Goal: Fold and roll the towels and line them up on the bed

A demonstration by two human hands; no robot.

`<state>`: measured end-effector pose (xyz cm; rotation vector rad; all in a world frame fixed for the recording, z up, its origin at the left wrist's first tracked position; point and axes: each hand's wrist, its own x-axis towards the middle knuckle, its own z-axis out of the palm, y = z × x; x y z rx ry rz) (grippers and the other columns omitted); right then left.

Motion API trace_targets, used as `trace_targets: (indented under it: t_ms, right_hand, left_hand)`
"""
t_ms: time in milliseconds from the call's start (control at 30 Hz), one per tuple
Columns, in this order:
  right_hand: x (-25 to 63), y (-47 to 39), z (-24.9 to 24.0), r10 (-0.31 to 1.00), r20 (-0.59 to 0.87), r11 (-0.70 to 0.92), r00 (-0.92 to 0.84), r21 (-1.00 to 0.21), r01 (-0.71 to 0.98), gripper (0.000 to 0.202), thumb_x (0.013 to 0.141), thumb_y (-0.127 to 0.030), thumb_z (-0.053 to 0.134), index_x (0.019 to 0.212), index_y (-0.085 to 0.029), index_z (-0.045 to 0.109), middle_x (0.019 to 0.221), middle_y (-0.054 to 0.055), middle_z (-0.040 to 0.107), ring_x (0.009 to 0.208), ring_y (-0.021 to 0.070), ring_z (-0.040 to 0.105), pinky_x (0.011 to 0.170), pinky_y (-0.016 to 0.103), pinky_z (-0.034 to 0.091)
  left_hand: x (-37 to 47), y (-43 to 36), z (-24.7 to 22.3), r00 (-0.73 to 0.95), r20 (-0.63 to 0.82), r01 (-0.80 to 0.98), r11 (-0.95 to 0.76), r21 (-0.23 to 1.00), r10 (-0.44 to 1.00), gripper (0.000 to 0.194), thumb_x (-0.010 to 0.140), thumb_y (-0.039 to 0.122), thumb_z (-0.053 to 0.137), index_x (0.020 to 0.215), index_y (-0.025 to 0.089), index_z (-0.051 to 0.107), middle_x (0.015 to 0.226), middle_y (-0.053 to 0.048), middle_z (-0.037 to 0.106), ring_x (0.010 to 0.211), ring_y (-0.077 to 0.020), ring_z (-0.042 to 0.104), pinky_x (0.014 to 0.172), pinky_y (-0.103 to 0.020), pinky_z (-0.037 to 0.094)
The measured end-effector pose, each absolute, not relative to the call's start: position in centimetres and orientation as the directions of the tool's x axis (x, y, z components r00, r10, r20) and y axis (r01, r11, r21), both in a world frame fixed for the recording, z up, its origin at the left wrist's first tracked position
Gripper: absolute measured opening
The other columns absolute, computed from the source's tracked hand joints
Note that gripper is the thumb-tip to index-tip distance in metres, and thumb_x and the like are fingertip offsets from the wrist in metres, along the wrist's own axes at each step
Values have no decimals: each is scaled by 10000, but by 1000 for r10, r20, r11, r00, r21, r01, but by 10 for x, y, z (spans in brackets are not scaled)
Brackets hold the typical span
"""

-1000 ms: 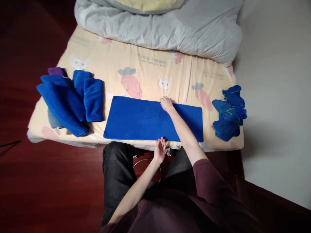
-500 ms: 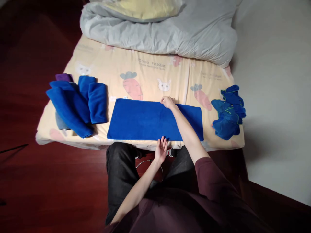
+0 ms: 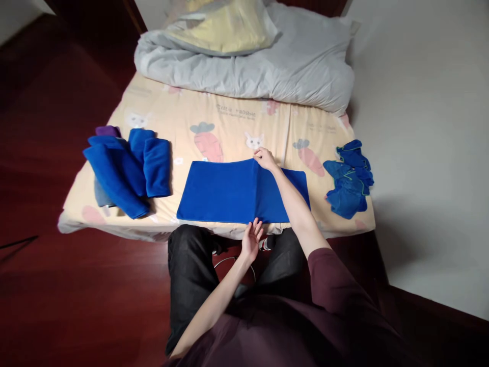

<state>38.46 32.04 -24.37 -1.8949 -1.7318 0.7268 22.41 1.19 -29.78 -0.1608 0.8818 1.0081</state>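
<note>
A blue towel (image 3: 217, 191) lies as a long rectangle near the bed's front edge, with a raised crease running across it between my hands. My right hand (image 3: 265, 158) pinches the towel's far edge and holds it slightly up. At the near edge, directly opposite, my left hand (image 3: 251, 239) is turned palm up, its fingertips gripping the edge at the end of the crease; some fingers are loosely spread. The right part of the towel is partly covered by my right forearm.
Folded blue towels (image 3: 118, 168) are heaped at the left, with a purple cloth (image 3: 107, 131) behind. Crumpled blue cloths (image 3: 349, 178) with green edging lie at the right. A grey quilt (image 3: 244, 76) and a yellow pillow (image 3: 237, 30) occupy the far end. A wall (image 3: 428, 127) borders the right.
My right hand has lifted the towel's far edge, and a crease now runs across to my left hand. The head view has shifted a little, showing more of the bed's far end.
</note>
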Motion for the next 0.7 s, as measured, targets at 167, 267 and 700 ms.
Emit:
trace_targets:
  t_ms: [167,267,700]
  right_hand:
    - [391,306,-206,996,14,-41,92,-826,562,114,815,-243,680,909,-183,701,732,-14,707,741,164,659,787,274,527]
    - [393,290,-170,995,44,0,88,-898,441,167,788,-307,748,878,-175,699,774,11,733,770,167,680,798,288,546]
    - [408,180,-15,964,244,225,105,-960,166,564,566,-473,947,1001,-166,762,961,98,793,1005,264,739,962,423,588]
  left_hand:
    - [204,1,-267,187,-625,-731,532,426,758,211,912,341,694,1026,172,750,1361,-123,680,1179,-237,689,902,-296,567]
    - [184,0,-244,115,-540,-696,455,555,834,281,823,412,780,952,165,746,1193,-128,744,1021,-244,727,793,-304,572]
    - [56,91,-91,-164,323,-7,-329,944,932,330,715,489,812,723,191,671,844,-38,608,842,-190,589,745,-304,499]
